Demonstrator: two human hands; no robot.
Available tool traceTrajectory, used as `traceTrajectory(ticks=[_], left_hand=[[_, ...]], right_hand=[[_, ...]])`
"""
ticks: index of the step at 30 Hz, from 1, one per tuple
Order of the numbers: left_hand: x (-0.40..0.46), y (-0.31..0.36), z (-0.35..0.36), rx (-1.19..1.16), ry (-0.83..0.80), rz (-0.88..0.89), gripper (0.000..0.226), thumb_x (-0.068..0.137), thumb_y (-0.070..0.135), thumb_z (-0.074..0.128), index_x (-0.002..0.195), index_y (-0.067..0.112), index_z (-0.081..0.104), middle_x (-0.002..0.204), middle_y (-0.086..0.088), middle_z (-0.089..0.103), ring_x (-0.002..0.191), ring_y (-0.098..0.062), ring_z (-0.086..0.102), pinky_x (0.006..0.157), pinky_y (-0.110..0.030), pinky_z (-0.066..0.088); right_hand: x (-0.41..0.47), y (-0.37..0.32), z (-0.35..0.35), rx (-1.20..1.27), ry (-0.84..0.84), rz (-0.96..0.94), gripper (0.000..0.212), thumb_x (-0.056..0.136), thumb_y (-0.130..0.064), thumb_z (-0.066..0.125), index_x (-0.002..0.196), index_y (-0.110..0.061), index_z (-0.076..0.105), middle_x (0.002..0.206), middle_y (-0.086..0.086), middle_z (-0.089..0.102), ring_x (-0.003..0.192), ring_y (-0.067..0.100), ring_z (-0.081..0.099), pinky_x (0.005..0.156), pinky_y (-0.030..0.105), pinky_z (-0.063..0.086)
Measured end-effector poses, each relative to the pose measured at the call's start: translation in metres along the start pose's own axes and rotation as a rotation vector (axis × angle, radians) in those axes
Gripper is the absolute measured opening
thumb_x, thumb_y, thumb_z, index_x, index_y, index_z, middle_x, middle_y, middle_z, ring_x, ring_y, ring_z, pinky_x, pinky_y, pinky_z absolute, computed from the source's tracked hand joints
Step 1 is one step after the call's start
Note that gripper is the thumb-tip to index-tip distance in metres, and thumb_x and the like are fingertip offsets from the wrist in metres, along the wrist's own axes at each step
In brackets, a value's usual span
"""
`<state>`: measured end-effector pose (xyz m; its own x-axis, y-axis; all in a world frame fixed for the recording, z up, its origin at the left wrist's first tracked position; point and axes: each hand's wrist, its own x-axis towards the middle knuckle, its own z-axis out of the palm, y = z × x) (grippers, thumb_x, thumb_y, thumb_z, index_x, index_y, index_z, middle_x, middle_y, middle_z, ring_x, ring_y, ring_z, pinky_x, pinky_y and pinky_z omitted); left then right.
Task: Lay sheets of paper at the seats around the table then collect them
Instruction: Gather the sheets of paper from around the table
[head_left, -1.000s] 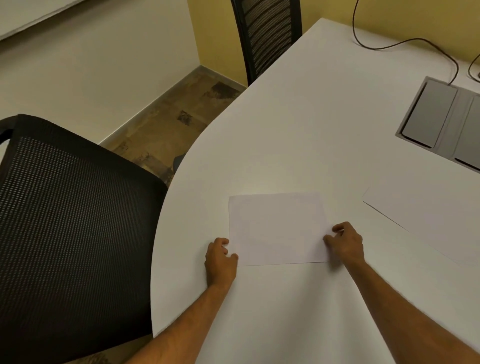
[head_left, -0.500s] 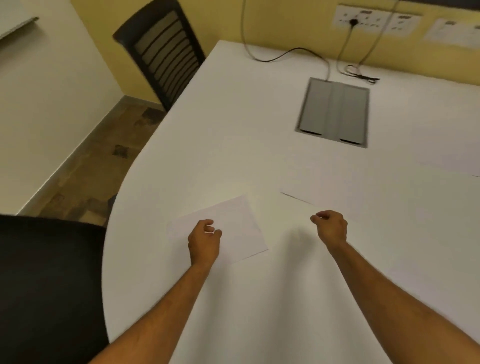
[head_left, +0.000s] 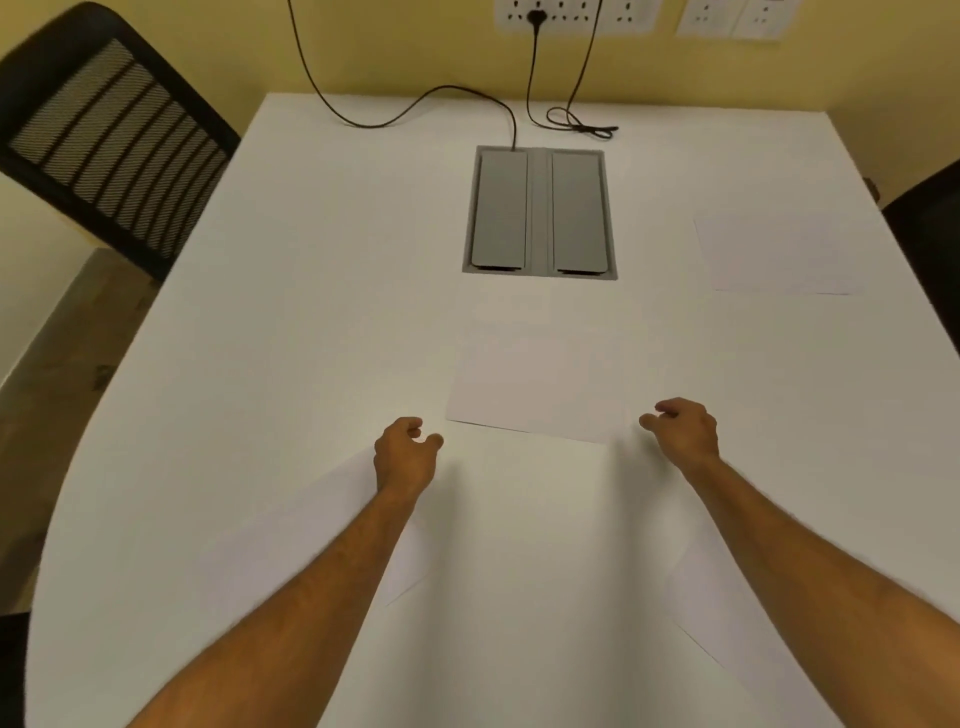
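Head view looked down over the white surface (head_left: 322, 322) with both of my bare forearms stretched out in front of me. My left hand (head_left: 406, 453) hovered low over the surface with its fingers loosely curled and the thumb tip apart from them, holding nothing. My right hand (head_left: 681, 432) was in much the same pose, fingers bent inward, thumb pointing left, also with nothing in it. Between and just beyond the two hands lay the middle sheet of paper (head_left: 535, 384), flat, its near edge close to both hands but touched by neither as far as I could tell. A left sheet (head_left: 322, 530) lay flat under my left forearm, partly covered by it, and a right sheet (head_left: 727, 613) lay under my right forearm near the bottom of the view. A far sheet (head_left: 779, 254) rested flat near the right edge of the surface, well apart from my hands, beside a dark chair (head_left: 930, 244) only partly in view. Set into the surface past the middle sheet was a grey cable box (head_left: 540, 210) with two shut flaps. Black cables (head_left: 415, 109) ran from it and across the surface up to wall sockets (head_left: 571, 13). A black mesh chair (head_left: 109, 135) stood at the far left corner.
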<state>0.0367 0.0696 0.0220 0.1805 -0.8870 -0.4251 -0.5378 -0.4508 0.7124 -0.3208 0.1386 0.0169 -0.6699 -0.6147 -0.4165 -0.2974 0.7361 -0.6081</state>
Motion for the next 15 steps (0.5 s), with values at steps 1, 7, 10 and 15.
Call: traceTrajectory(ticks=[1,7,10,15], left_hand=[[0.007,0.001,0.007,0.019,-0.008,-0.001,0.044,0.086,0.021,0.073,0.127,0.012,0.062,0.125,-0.006,0.065,0.111,-0.024,0.061,0.086,-0.029,0.044],[0.042,0.009,0.052,0.09,0.012,-0.006,0.056,0.083,0.024,0.077,0.133,0.011,0.056,0.131,-0.009,0.059,0.117,-0.028,0.058,0.092,-0.032,0.044],[0.049,0.018,0.07,0.182,0.051,0.015,0.063,0.08,0.027,0.08,0.133,0.009,0.052,0.129,-0.011,0.052,0.119,-0.031,0.054,0.091,-0.038,0.047],[0.055,0.021,0.09,0.236,0.057,0.047,0.063,0.08,0.015,0.08,0.134,0.01,0.048,0.129,-0.011,0.046,0.117,-0.032,0.054,0.093,-0.039,0.049]], right_hand=[[0.011,0.0,0.002,-0.01,-0.012,-0.015,0.043,0.083,-0.023,0.076,0.123,-0.009,0.067,0.124,0.011,0.067,0.117,0.029,0.06,0.1,0.037,0.045],[0.086,-0.021,0.014,-0.128,-0.094,-0.161,0.059,0.082,-0.026,0.078,0.134,-0.007,0.058,0.128,0.017,0.061,0.118,0.031,0.058,0.103,0.033,0.04],[0.12,-0.036,0.018,-0.194,-0.121,-0.21,0.067,0.083,-0.03,0.078,0.14,-0.008,0.052,0.134,0.019,0.057,0.123,0.033,0.055,0.103,0.035,0.039],[0.153,-0.049,0.031,-0.297,-0.125,-0.271,0.071,0.086,-0.037,0.071,0.148,-0.014,0.043,0.144,0.017,0.045,0.134,0.036,0.044,0.109,0.042,0.038]])
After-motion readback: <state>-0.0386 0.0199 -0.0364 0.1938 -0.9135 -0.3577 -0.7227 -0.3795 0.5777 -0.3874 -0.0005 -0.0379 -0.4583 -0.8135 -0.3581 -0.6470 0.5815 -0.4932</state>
